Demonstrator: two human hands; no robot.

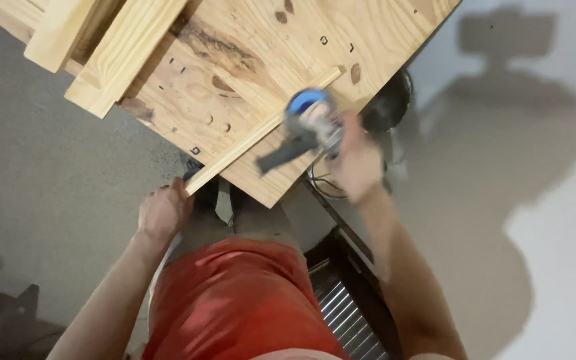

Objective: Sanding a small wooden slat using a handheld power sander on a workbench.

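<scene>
A thin, long wooden strip (261,130) lies diagonally across a plywood board (255,60). My left hand (163,212) grips the strip's near end at the board's edge. My right hand (357,162) holds a blue and grey power tool (306,127) with a dark side handle, and the tool's head sits over the strip near its far part. Motion blurs both the tool and the right hand. A dark cord (321,183) hangs below the tool.
Two thicker planks (125,53) lie on the board's far left corner. Grey concrete floor (48,180) lies to the left, a pale wall (541,187) with my shadow to the right. A dark metal frame with a ribbed panel (345,307) stands beside my red shorts.
</scene>
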